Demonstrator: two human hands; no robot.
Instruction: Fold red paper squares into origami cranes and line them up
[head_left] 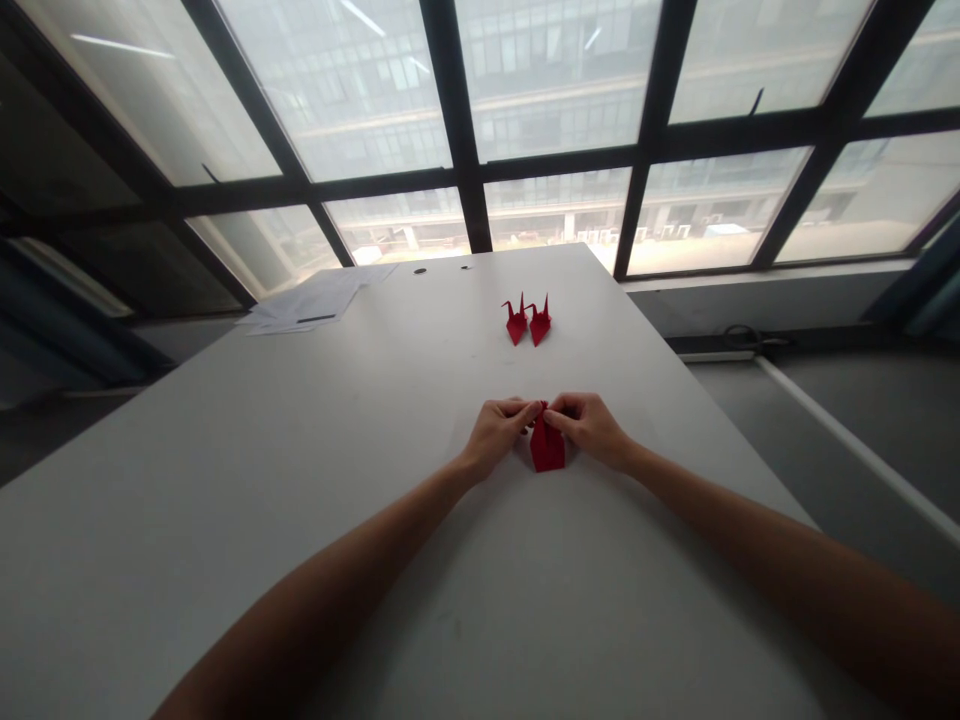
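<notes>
A partly folded piece of red origami paper [548,449] is between my hands, its broad end toward me and its narrow end away. My left hand [501,428] pinches the narrow end from the left, thumb on top. From the right, my right hand [589,424] is closed on the same end, its thumb and fingertips pressed on the paper. The fingers cover much of the far tip, so the fold there is hidden. Beyond my hands stand two finished red paper cranes, a left crane [516,325] and a right crane [540,325], side by side.
Everything rests on a long white table [337,420]. White paper sheets [315,297] with a dark pen [316,318] lie at the far left. A small dark disc [420,271] is near the far edge. Dark-framed windows [472,130] rise behind.
</notes>
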